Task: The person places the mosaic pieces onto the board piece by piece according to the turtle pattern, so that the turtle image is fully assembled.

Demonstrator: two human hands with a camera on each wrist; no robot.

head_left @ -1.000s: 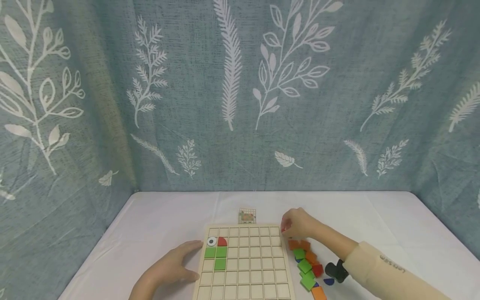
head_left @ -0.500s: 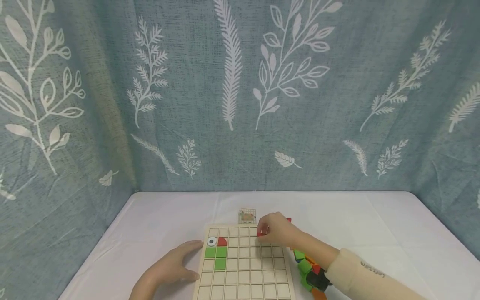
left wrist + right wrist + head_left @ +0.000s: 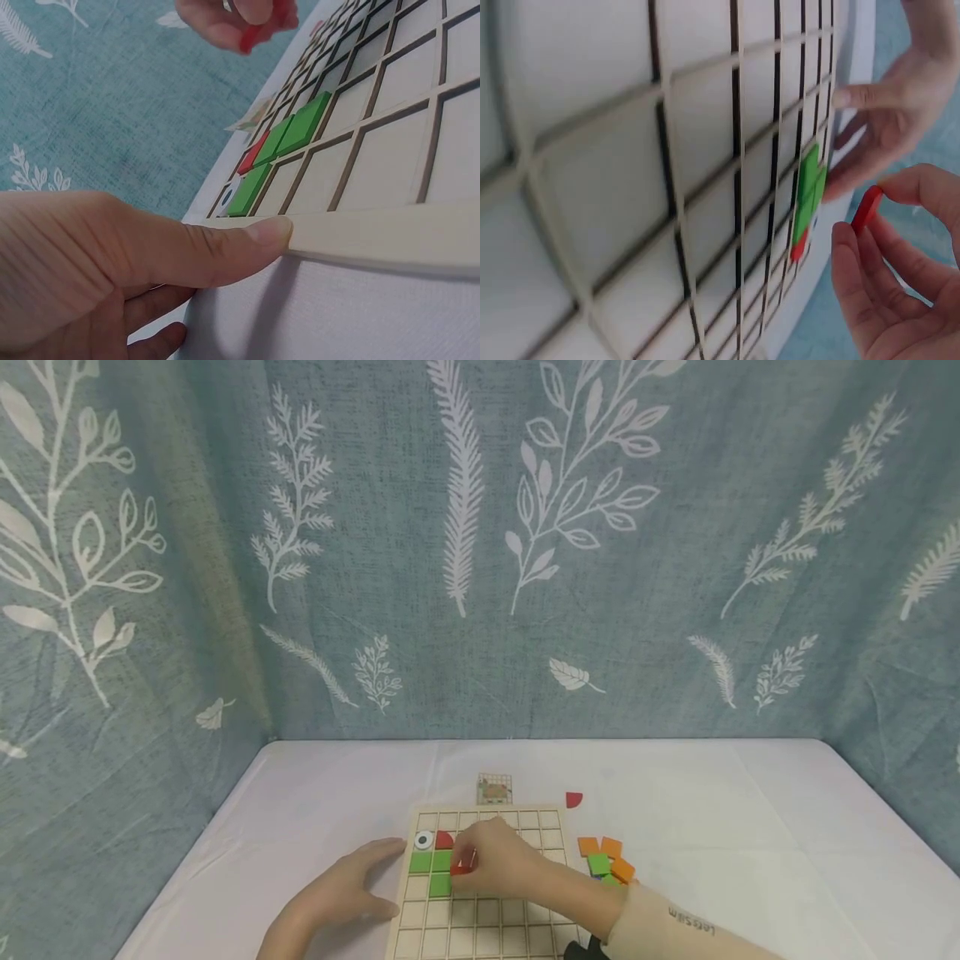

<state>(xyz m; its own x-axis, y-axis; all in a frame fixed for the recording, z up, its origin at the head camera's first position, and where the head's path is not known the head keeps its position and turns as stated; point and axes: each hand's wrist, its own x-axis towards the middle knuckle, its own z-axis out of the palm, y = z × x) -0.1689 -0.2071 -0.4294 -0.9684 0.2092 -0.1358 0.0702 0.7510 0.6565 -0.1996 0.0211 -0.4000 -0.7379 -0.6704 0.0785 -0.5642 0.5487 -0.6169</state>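
Right hand (image 3: 497, 860) moved leftward across grid board (image 3: 487, 942), pinching red piece (image 3: 867, 210); left hand (image 3: 339, 885) spread, touching board

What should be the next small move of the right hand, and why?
Probably lower the held red piece into the grid board beside the green tiles: the right hand pinches it above the board near them, and the left hand touches the board's edge.

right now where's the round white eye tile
In the head view, the eye tile sits near the far left corner of the grid board, just left of a red quarter-round tile and directly above a green square.
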